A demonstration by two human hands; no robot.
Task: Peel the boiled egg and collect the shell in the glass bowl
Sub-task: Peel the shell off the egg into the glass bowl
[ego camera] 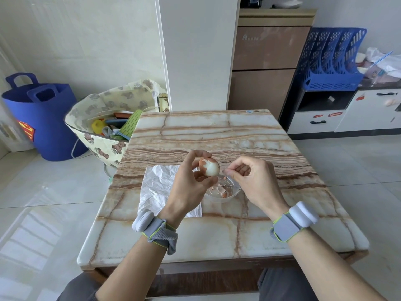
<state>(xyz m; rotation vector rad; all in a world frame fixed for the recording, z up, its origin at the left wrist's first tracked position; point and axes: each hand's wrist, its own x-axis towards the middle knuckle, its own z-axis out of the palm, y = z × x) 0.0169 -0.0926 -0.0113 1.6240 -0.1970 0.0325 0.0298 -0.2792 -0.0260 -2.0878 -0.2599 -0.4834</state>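
The egg point(209, 167) is half undressed. Brown shell still caps its top and its 9 o'clock flank. From the crown down to the 3 o'clock side and the bottom, the smooth white shows. The border between the two is ragged and jagged, with a few pale flecks clinging along it. It is held upright in the air above the marble-patterned worktop point(217, 131), just over the far rim of the glass bowl point(238, 188).

The left grip point(191, 183) grasps the egg, fingers curled over its top and thumb tucked under its bottom, back of the hand toward the camera. The right grip point(253, 181) sits at 3 o'clock of the egg, close beside it and above the bowl. It is clenched loosely, with thumb and forefinger tips pressed together. Whether a flake lies between them is too small to tell.

The bowl stands on the worktop at 5 o'clock of the egg. It is clear and shallow, with brown and pinkish shell pieces point(221, 190) scattered over its bottom. A creased white sheet point(156, 187) lies flat at 9 o'clock of the bowl, partly under the left wrist. Each wrist wears a grey band: left band point(152, 227), right band point(295, 220).
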